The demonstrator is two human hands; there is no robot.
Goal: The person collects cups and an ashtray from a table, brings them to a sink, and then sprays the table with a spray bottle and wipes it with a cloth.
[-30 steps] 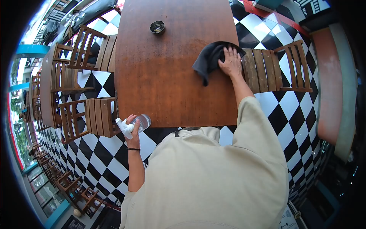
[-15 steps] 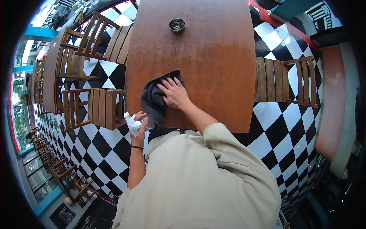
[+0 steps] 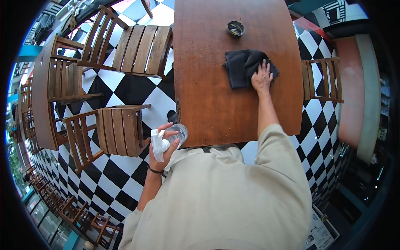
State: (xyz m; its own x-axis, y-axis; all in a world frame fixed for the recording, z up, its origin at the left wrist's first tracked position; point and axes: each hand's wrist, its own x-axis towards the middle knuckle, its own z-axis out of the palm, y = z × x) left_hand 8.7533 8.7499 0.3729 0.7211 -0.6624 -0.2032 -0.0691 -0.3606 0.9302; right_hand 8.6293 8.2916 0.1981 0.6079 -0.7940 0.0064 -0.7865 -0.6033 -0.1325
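A black cloth (image 3: 240, 71) lies bunched and partly spread on the brown wooden table (image 3: 208, 104). Pressing on its right side is my right hand (image 3: 261, 79), fingers outstretched and flat on top of it. My left hand (image 3: 167, 153) is wrapped around a clear spray bottle (image 3: 180, 131) with a white trigger head, held tilted beside the table's near left corner. Farther up the table sits a round dark ashtray (image 3: 236, 29) with what look like cigarette butts in it, apart from the cloth.
Slatted wooden chairs (image 3: 118, 129) stand along the table's left side, and another chair (image 3: 327, 79) is at its right. Black and white checkered floor (image 3: 112, 166) surrounds the table. A second wooden table (image 3: 43, 91) is farther left, and a counter (image 3: 350, 91) runs along the right.
My right hand has moved forward and right across the table with the cloth, which is now more spread out. The view has shifted left, and more of the spray bottle shows in my left hand.
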